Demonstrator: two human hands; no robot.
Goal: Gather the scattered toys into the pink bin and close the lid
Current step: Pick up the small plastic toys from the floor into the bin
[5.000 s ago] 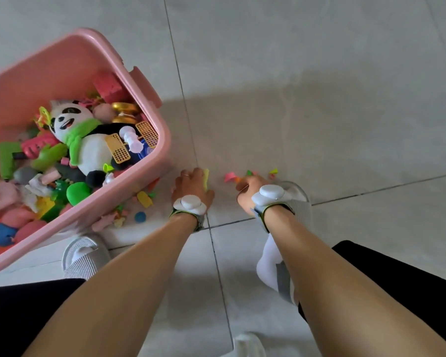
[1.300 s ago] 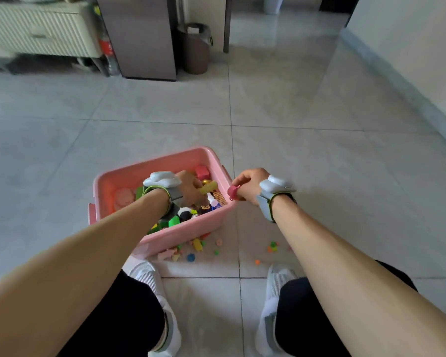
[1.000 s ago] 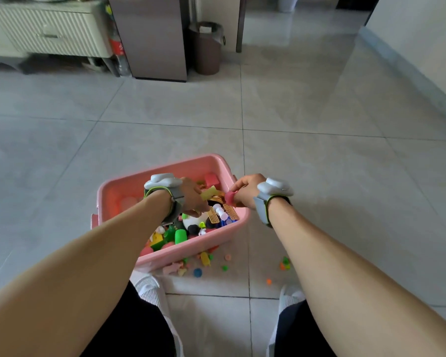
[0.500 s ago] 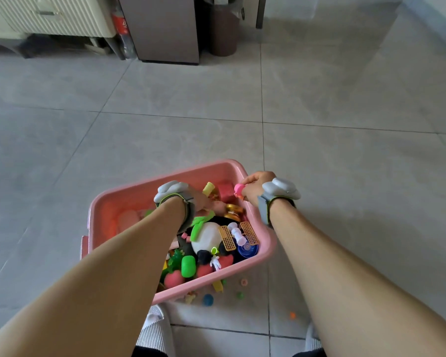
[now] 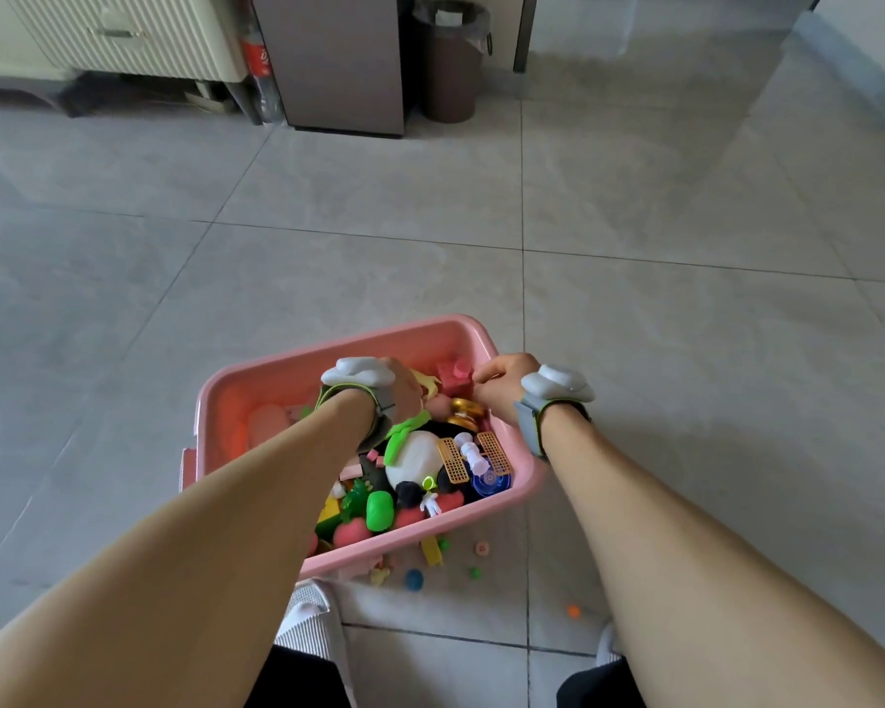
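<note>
Tiled floor (image 5: 634, 196); both hands' curled fingers (image 5: 486, 375) over pink bin (image 5: 277, 370).

A pink bin (image 5: 297, 370) holds a black-and-white plush panda (image 5: 412, 454) with a bright green scarf (image 5: 404, 432), a red block (image 5: 455, 373), gold mesh panels (image 5: 453, 461) and a green capsule (image 5: 380, 509). The floor (image 5: 634, 222) is pale grey tile with dark grout lines.

Grey wrist straps (image 5: 531, 426) with white pods, apparently black trousers (image 5: 297, 679).
</note>
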